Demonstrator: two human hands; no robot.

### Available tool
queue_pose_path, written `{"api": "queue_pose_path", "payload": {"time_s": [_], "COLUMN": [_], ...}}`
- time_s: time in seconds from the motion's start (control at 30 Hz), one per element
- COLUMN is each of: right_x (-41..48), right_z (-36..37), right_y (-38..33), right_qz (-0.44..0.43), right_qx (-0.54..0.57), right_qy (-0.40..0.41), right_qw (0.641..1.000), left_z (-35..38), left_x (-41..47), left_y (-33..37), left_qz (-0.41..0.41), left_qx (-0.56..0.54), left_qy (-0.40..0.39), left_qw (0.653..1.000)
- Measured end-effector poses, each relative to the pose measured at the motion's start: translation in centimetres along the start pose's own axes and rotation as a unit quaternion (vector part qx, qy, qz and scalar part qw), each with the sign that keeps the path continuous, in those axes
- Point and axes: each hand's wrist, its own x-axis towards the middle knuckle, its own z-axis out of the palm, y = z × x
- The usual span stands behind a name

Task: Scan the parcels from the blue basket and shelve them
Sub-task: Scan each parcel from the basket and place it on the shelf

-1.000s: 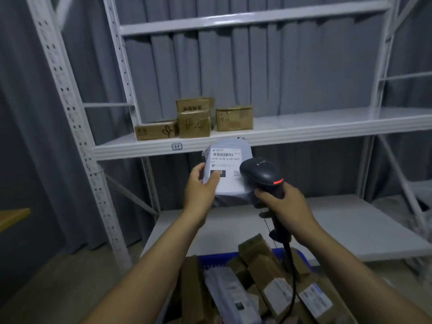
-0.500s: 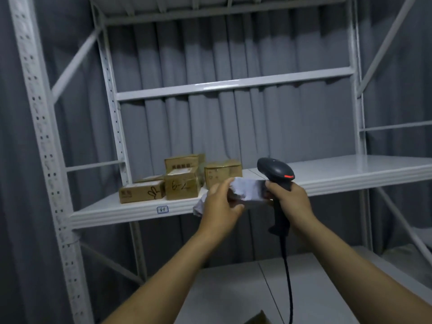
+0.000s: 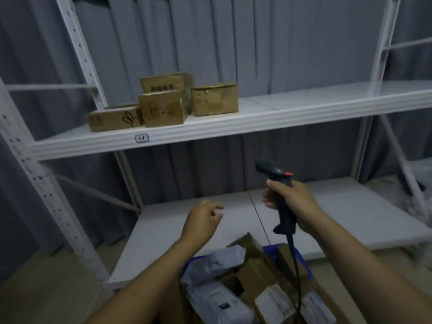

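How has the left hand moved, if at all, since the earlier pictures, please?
Yes, downward: the left hand was level with the front edge of the middle shelf and is now well below it, before the bottom shelf, empty.

My left hand [image 3: 203,221] has let go of the pale grey plastic mailer and now hangs empty, fingers loosely curled. My right hand [image 3: 297,202] has lowered the black handheld scanner [image 3: 286,218], apart from it.

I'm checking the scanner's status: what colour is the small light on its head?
Red-orange; the light sits atop the scanner, seen in the head view.
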Motion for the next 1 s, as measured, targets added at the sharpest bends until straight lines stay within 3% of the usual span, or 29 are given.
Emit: {"api": "queue_pose_path", "payload": {"time_s": [0.13, 0.23, 0.33, 0.47, 0.57, 0.7, 0.83, 1.0], "right_x": [-1.2, -1.3, -1.2, -1.0, -0.8, -0.6, -0.8, -0.6], "right_z": [-0.1, -0.1, 0.0, 0.0, -0.4, -0.5, -0.1, -0.3], "right_y": [6.0, 9.5, 12.3, 13.8, 13.2, 9.2, 3.3, -4.7], "right_qz": [0.065, 0.105, 0.127, 0.141, 0.138, 0.105, 0.038, -0.053], "right_qx": [-0.018, -0.033, -0.034, -0.035, -0.049, -0.041, -0.006, 0.043], "right_qy": [-0.002, -0.011, -0.026, -0.023, -0.029, -0.004, 0.001, 0.023], "right_qw": [0.998, 0.994, 0.991, 0.989, 0.989, 0.994, 0.999, 0.997], "left_z": [3.3, 5.0, 6.4, 8.2, 8.6, 6.0, 0.8, -6.3], "left_x": [-2.5, -4.1, -5.4, -4.9, -3.9, -2.3, 0.3, 4.7], "left_y": [-4.4, -6.7, -7.7, -8.4, -8.6, -5.9, -0.5, 6.2], "left_qz": [-0.051, -0.063, -0.026, -0.043, -0.052, 0.069, 0.164, 0.287], "left_qx": [0.048, 0.139, 0.234, 0.223, 0.178, 0.063, 0.052, 0.075], "left_qy": [-0.139, -0.29, -0.344, -0.27, -0.263, -0.076, 0.079, 0.235], "left_qw": [0.988, 0.945, 0.909, 0.936, 0.947, 0.993, 0.982, 0.926]}}
